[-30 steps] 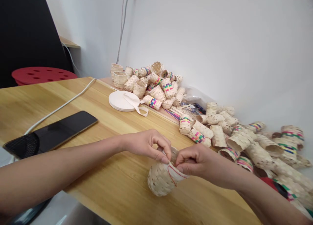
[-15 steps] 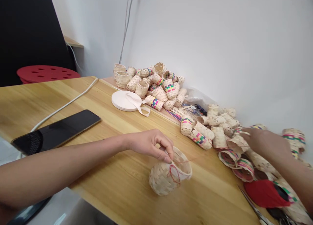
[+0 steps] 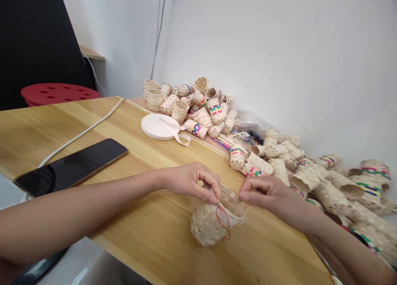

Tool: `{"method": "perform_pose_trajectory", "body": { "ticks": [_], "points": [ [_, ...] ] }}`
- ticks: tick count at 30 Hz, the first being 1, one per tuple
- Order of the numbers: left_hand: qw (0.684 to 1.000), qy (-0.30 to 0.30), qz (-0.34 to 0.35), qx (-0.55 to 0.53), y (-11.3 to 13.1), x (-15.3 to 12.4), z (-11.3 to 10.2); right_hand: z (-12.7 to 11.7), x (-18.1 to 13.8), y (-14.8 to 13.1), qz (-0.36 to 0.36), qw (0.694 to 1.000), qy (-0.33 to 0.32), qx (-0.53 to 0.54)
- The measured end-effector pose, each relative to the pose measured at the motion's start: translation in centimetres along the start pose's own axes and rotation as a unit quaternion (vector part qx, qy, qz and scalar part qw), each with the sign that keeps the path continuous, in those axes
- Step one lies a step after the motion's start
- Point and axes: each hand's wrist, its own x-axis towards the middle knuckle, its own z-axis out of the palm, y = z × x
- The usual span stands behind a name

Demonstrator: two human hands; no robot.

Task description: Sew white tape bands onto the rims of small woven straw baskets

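A small woven bamboo basket (image 3: 204,225) stands tilted on the wooden table, its opening toward the right. White tape lines its rim, and a loop of red thread (image 3: 222,219) hangs down the near side. My left hand (image 3: 198,184) pinches the rim between thumb and fingers. Just right of the opening, my right hand (image 3: 263,194) is closed in a pinch, with bits of fine red thread showing at its fingers. Whether a needle is there too is too small and blurred to tell.
Several woven baskets (image 3: 214,111) lie heaped along the wall, some with coloured bands. A roll of white tape (image 3: 158,127) sits on the table behind my left hand. At left are a phone (image 3: 74,165), a white cable (image 3: 83,130) and a red stool (image 3: 58,94).
My right hand has come back from the baskets at the far right to beside the rim of the held basket. The left hand keeps its pinch, and the basket has barely shifted.
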Motion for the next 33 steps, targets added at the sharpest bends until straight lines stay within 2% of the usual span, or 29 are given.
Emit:
{"method": "perform_pose_trajectory", "body": {
  "ticks": [3,4,6,8,9,12,14,17,20,23,25,27,30,32,33],
  "points": [
    [1.000,0.000,0.004,-0.007,0.2,0.0,0.0,-2.2,-0.2,1.9,0.057,0.978,0.163,-0.118],
    [1.000,-0.001,0.005,-0.008,0.2,0.0,0.0,-3.0,-0.4,2.7,0.088,0.956,0.210,-0.184],
    [1.000,-0.006,0.005,-0.008,0.3,0.1,0.1,-4.9,-0.9,4.6,0.152,0.894,0.281,-0.314],
    [1.000,-0.008,0.003,-0.006,0.2,0.1,0.1,-6.5,-1.7,6.5,0.196,0.840,0.323,-0.390],
    [1.000,-0.006,0.003,-0.006,0.2,0.1,0.1,-7.2,-2.0,7.4,0.211,0.823,0.334,-0.408],
    [1.000,0.007,0.004,-0.009,-0.1,0.0,0.0,-8.5,-2.7,9.3,0.236,0.797,0.351,-0.431],
    [1.000,0.010,0.003,-0.006,-0.2,0.0,0.0,-8.6,-2.7,9.4,0.226,0.803,0.347,-0.430],
    [0.999,0.032,-0.004,0.017,0.0,0.0,0.0,-7.2,-2.4,7.4,0.169,0.850,0.323,-0.379],
    [0.995,0.078,-0.017,0.054,0.3,0.1,0.2,-3.7,-2.0,3.8,0.102,0.912,0.290,-0.272],
    [0.990,0.106,-0.014,0.093,0.4,0.3,0.4,0.5,-1.6,0.9,0.001,0.953,0.207,-0.220],
    [0.986,0.108,0.001,0.126,0.3,0.4,0.5,2.7,-1.2,0.1,-0.045,0.963,0.172,-0.202],
    [0.981,0.099,0.016,0.166,0.3,0.5,0.7,4.1,-0.9,0.2,-0.073,0.968,0.165,-0.176],
    [0.962,0.125,0.041,0.241,1.5,0.2,1.2,4.9,-0.9,1.1,-0.116,0.966,0.189,-0.134],
    [0.933,0.172,0.063,0.311,3.1,-0.3,2.2,4.9,-1.1,1.9,-0.136,0.960,0.219,-0.111],
    [0.918,0.175,0.071,0.348,4.0,-0.7,2.8,4.9,-1.2,2.3,-0.139,0.957,0.232,-0.103]
  ]
}}
